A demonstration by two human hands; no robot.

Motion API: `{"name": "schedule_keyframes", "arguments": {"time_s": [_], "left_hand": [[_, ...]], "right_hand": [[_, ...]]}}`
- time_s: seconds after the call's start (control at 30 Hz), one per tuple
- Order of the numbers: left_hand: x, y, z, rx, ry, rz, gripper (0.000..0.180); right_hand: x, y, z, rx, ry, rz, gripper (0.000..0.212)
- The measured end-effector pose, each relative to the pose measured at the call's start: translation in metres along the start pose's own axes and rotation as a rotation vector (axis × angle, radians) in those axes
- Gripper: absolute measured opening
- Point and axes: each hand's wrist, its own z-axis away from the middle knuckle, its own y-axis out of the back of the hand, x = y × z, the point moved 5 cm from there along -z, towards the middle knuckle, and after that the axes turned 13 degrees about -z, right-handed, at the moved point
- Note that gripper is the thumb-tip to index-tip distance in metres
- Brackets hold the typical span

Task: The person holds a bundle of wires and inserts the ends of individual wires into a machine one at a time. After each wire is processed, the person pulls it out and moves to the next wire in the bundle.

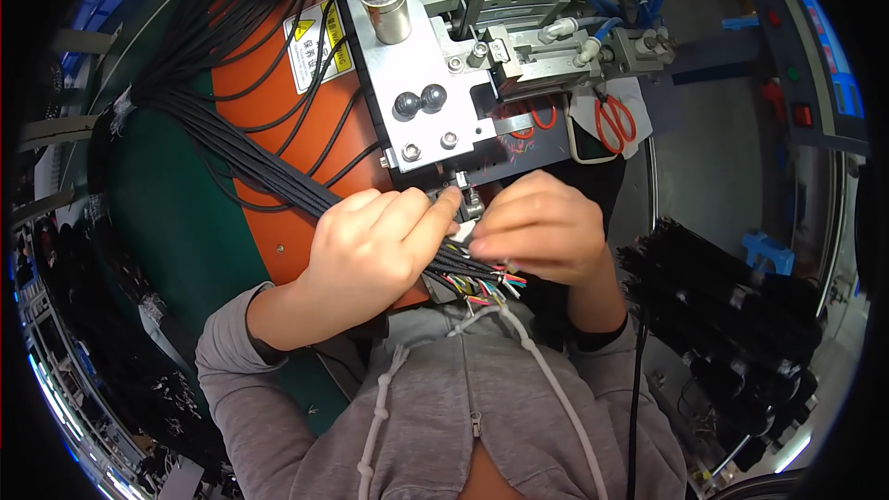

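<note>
Clearly biggest is the metal machine (394,65), its pale plate and cylinders filling the upper middle. Left of it spreads a green surface (213,259), then an orange panel (287,239) between the two. Across both runs a thick bundle of black cables (278,171), slanting down from the upper left, under the left hand, toward the person's lap. That left hand (375,241) lies over the bundle, fingers curled, index reaching to the machine's front edge (its underside is hidden, so I cannot tell how firmly it grips). Opposite, the right hand (542,227) has its fingers bent and close together; blur hides whether they pinch anything. Red-handled scissors (601,120) lie beyond it, near the machine. Between the hands sits a small metal fitting (474,205), and just below them, coloured wire ends (507,280) fan out.
</note>
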Motion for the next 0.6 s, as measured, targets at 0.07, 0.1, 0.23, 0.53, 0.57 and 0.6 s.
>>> {"name": "schedule_keyframes", "arguments": {"time_s": [0.07,0.1,0.23,0.53,0.57,0.6], "left_hand": [[-0.003,0.016,-0.005,0.363,-0.023,0.068,0.029],[-0.004,0.024,-0.003,0.543,-0.034,0.103,0.030],[-0.002,0.021,0.002,0.439,-0.033,0.132,0.029],[-0.005,0.014,0.001,0.431,0.019,0.269,0.025],[-0.005,0.014,0.001,0.435,0.023,0.274,0.025],[-0.005,0.013,0.001,0.440,0.027,0.278,0.025]], "right_hand": [[0.006,0.007,0.007,0.286,-0.124,-0.065,0.017],[0.008,0.010,0.010,0.429,-0.186,-0.099,0.018],[0.008,-0.002,0.004,0.483,-0.306,-0.211,0.017],[0.004,-0.005,-0.005,0.688,-0.115,-0.040,0.019],[0.008,-0.005,-0.003,0.661,-0.184,-0.134,0.020],[0.012,-0.006,-0.001,0.634,-0.253,-0.228,0.021]]}}
